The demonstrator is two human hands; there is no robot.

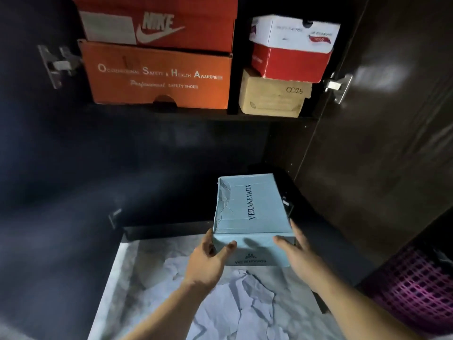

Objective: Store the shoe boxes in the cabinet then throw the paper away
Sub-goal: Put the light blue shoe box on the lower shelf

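Note:
A light blue shoe box (pixel 250 212) marked VERANEVADA lies at the front edge of the cabinet's lower shelf (pixel 171 230), its near end sticking out toward me. My left hand (pixel 208 258) grips the box's near left corner, thumb on the front face. My right hand (pixel 297 253) holds the near right corner, fingers along the side and thumb on the front. Crumpled white paper (pixel 245 298) lies on the marble floor under my arms.
On the upper shelf (pixel 245 116) stand a red Nike box (pixel 159 23), an orange safety-shoe box (pixel 157 74), a white and red box (pixel 291 45) and a tan box (pixel 272 96). Open cabinet doors (pixel 382 119) flank both sides. A purple basket (pixel 411 288) sits at lower right.

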